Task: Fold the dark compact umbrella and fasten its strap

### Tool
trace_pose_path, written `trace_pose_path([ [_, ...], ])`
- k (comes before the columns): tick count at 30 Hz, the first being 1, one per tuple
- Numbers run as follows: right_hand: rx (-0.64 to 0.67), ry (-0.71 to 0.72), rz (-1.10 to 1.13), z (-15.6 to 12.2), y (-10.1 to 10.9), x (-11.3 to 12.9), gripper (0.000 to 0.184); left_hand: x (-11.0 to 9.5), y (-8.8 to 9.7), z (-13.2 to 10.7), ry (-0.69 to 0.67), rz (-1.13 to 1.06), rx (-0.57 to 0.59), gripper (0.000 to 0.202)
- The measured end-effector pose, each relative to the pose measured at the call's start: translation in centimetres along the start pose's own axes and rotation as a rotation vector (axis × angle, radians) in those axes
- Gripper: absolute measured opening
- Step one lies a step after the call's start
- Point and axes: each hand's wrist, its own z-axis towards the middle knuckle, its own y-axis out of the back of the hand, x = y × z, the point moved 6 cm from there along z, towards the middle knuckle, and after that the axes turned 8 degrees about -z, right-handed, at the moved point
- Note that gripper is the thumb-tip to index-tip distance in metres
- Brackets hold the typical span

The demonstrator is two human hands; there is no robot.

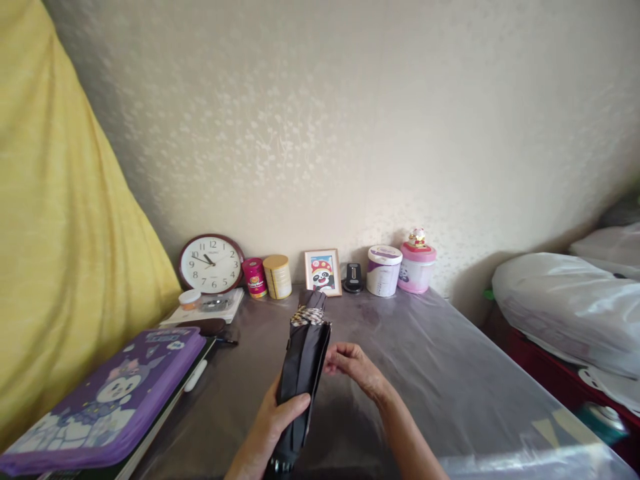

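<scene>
A folded black umbrella (299,363) with a patterned band near its top is held upright, tilted slightly, above the table. My left hand (280,417) wraps round its lower half, the thumb lying across the front. At the umbrella's right edge is my right hand (353,363), its fingers curled and pinched together. The tips of those fingers are close against the dark fabric; whether they grip a bit of it I cannot make out.
Along the wall stand a clock (211,264), a pink can (255,277), a yellow can (277,277), a framed panda picture (323,272), a black device (353,277) and two tubs (384,272). A purple case (110,400) lies left; white bags (565,307) are piled right.
</scene>
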Motion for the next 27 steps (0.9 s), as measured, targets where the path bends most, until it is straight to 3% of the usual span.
trace_pose_path([
  [5, -0.109, -0.03, -0.041, 0.5, 2.0, -0.7, 0.037, -0.4, 0.3, 0.0, -0.008, 0.018, -0.04, 0.051],
  [8, -0.16, -0.012, -0.036, 0.3, 2.3, -0.1, 0.037, -1.1, 0.3, 0.5, -0.107, 0.06, -0.072, 0.054],
  [14, -0.113, 0.028, 0.014, -0.4, -0.6, 0.8, 0.035, -1.4, 0.9, 1.9, -0.311, 0.368, -0.19, 0.057],
  [18, -0.122, 0.025, 0.103, -0.1, -2.5, 0.3, 0.037, 0.0, 1.2, 2.3, -0.322, 0.661, -0.275, 0.069],
  [22, -0.181, 0.002, 0.165, 0.2, -3.2, -1.0, 0.037, 0.9, 1.0, 2.1, -0.341, 0.951, -0.359, 0.07],
  [24, -0.193, -0.011, 0.208, 0.4, -3.3, -1.8, 0.036, 1.2, 0.8, 2.0, -0.318, 1.016, -0.354, 0.07],
  [27, -0.208, -0.041, 0.307, 0.7, -3.4, -2.8, 0.035, 1.1, 0.4, 1.8, -0.333, 0.927, -0.258, 0.073],
])
